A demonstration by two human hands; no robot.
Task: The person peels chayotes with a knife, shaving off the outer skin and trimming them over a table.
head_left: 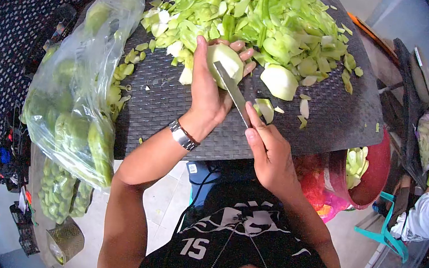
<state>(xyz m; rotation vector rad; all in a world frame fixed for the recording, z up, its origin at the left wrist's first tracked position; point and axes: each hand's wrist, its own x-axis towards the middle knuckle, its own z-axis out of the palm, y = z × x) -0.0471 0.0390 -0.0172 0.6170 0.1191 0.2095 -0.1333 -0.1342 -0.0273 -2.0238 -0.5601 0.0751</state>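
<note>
My left hand [209, 94] cradles a pale green peeled chayote [223, 58] in its palm, fingers curled around the far side. My right hand [270, 156] grips a kitchen knife [235, 95] whose blade lies against the chayote's cut face. Just right of the chayote, another pale peeled piece [279, 82] rests on the dark woven-pattern table [165, 123]. A smaller cut piece [264, 109] sits near the knife. Beyond both hands spreads a large heap of green peelings and slices [274, 27].
A clear plastic bag [66, 90] of green vegetables fills the table's left side, with scraps [122, 73] beside it. Below right stands a red bucket [376, 176] containing pale green pieces. A teal hanger [386, 233] and a perforated metal bin [65, 241] are lower down.
</note>
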